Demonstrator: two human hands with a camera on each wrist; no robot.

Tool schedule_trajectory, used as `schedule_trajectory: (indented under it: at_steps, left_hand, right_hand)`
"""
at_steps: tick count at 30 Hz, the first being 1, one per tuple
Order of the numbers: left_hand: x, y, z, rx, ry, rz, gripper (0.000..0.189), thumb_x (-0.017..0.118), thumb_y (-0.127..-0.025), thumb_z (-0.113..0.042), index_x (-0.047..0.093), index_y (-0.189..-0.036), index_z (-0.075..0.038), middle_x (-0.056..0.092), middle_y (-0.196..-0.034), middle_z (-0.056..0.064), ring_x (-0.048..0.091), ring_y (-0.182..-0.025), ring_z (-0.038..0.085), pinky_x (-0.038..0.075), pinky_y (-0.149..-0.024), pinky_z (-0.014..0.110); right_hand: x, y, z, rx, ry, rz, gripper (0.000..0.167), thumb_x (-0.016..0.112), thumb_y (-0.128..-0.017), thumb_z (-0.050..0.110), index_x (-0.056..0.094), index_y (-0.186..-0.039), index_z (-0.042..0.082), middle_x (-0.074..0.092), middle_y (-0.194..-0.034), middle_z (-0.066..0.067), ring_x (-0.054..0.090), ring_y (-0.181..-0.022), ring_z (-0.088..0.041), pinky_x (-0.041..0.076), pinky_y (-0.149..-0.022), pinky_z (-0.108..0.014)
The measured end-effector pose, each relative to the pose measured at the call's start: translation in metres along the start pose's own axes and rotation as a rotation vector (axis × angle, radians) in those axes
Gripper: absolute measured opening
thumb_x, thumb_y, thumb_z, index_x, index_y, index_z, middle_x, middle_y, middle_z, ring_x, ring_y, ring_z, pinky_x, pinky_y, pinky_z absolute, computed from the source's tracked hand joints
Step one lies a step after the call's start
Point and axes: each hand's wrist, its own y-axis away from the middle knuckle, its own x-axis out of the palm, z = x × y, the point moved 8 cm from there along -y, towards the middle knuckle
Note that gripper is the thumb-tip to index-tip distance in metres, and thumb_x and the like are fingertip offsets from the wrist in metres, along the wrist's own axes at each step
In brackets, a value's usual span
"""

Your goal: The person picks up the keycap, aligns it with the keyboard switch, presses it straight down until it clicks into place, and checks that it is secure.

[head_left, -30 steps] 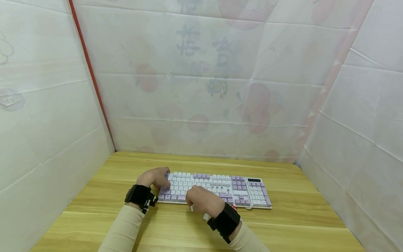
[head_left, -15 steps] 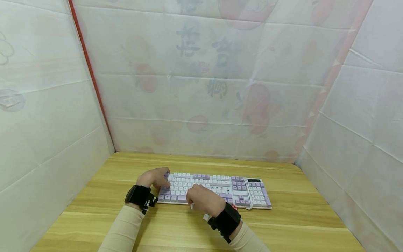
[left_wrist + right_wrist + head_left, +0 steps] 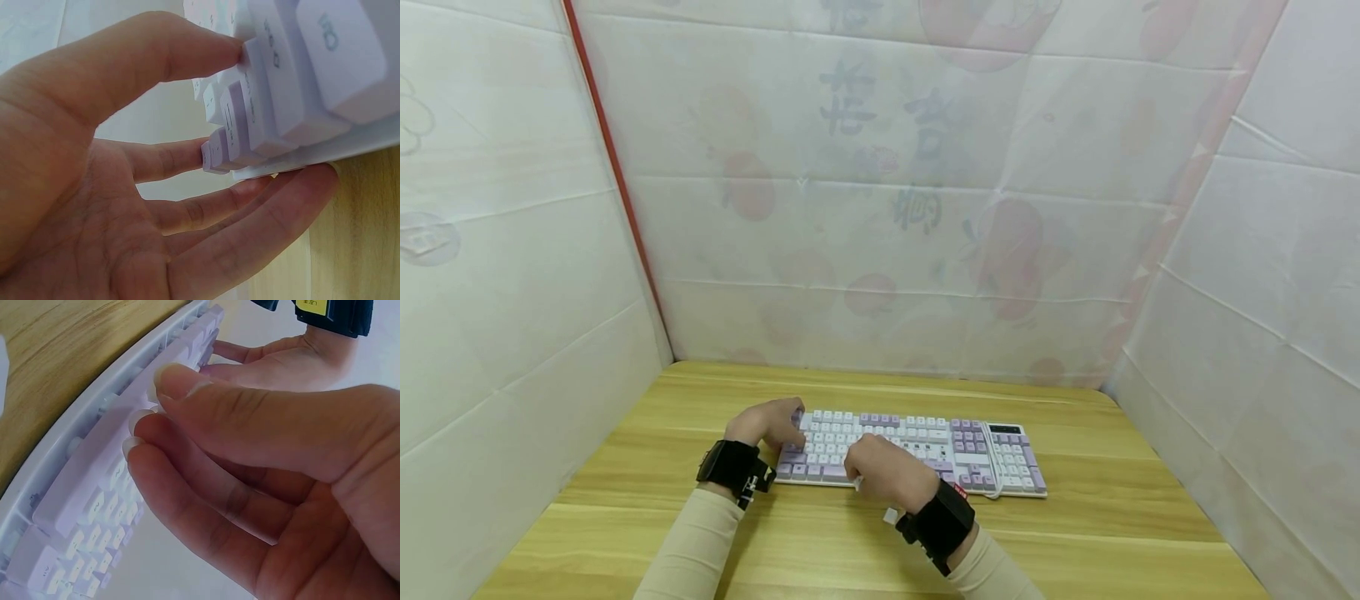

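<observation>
A white and lilac keyboard (image 3: 917, 433) lies on the wooden table. My left hand (image 3: 767, 423) grips its left end; in the left wrist view the thumb (image 3: 206, 50) presses on the side keys while the other fingers reach along the keyboard's edge. Over the front middle of the keyboard, my right hand (image 3: 887, 473) pinches a small white keycap (image 3: 858, 482) between thumb and bent fingertips. Most of that keycap is hidden by the fingers. Right of centre, dark switches (image 3: 943, 453) show where keycaps are off.
Another small white piece, like a keycap (image 3: 891, 516), lies on the table (image 3: 805, 550) beside the right wrist. The keyboard's white cable (image 3: 992, 458) is bundled across its right part. White cloth walls (image 3: 880, 250) enclose the table at the back and both sides.
The right hand has shifted very slightly forward over the keyboard with the keycap in its fingers. The left hand and the keyboard stay put.
</observation>
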Motion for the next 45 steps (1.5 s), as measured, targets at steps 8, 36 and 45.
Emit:
schedule_trajectory:
  at_steps: [8,36,45]
  left_hand:
    - [0.001,-0.001,0.001,-0.001,0.002,0.004,0.053,0.076,-0.084,-0.011,0.054,-0.133,-0.005,0.06,-0.106,0.009,0.052,-0.07,0.018,0.044,-0.064,0.03]
    - [0.001,-0.003,0.004,-0.006,0.009,-0.003,0.057,0.077,-0.081,-0.01,0.053,-0.132,-0.005,0.061,-0.115,0.012,0.057,-0.085,0.023,0.049,-0.072,0.033]
    - [0.001,-0.004,0.005,-0.007,0.022,-0.001,0.056,0.076,-0.08,-0.009,0.054,-0.131,-0.005,0.06,-0.112,0.011,0.057,-0.08,0.021,0.048,-0.069,0.03]
  right_hand:
    - [0.0,-0.001,-0.006,0.014,0.018,0.02,0.057,0.069,-0.084,-0.014,0.024,-0.073,0.019,0.014,-0.075,0.007,0.012,-0.068,-0.009,0.018,-0.065,-0.026]
    - [-0.01,0.006,-0.017,0.018,0.031,-0.059,0.037,0.07,-0.086,-0.013,0.05,-0.07,0.013,0.03,-0.072,0.007,0.022,-0.07,-0.008,0.024,-0.067,-0.026]
    - [-0.01,0.005,-0.02,0.041,0.048,-0.061,0.02,0.073,-0.086,-0.009,0.074,-0.082,0.01,0.065,-0.078,0.002,0.032,-0.069,-0.006,0.03,-0.064,-0.022]
